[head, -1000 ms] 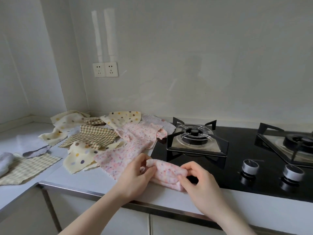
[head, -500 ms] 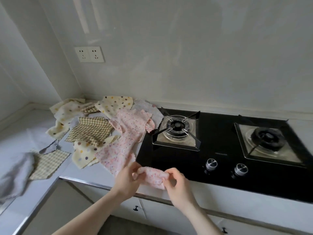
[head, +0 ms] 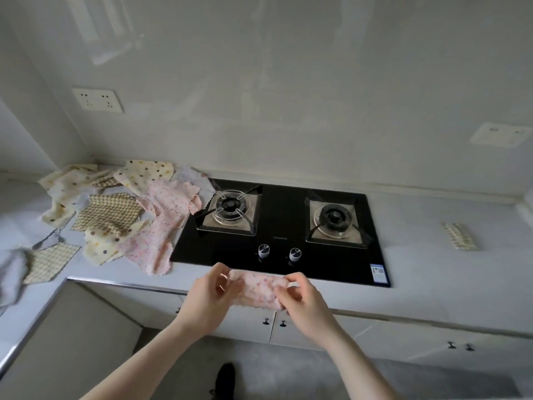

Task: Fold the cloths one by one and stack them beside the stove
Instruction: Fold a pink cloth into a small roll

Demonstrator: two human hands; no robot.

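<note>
A folded pink dotted cloth (head: pixel 257 288) hangs in the air in front of the stove's knobs, above the counter edge. My left hand (head: pixel 212 295) pinches its left end and my right hand (head: pixel 301 298) pinches its right end. The black two-burner stove (head: pixel 281 229) lies just behind. To its left a heap of unfolded cloths (head: pixel 115 215) covers the counter: pink dotted (head: pixel 161 226), cream dotted (head: pixel 145 173) and brown checked (head: pixel 111 210) pieces. One folded cream cloth (head: pixel 460 236) lies on the counter right of the stove.
A grey cloth (head: pixel 11 272) and another checked cloth (head: pixel 50 262) sit at the far left where the counter turns a corner. Wall sockets (head: pixel 96 100) are above the heap. Cabinet doors (head: pixel 259 321) and floor lie below the counter edge.
Both hands lifted the folded pink cloth off the counter and carried it rightward, from beside the heap to in front of the stove knobs. The view pulled back and turned right.
</note>
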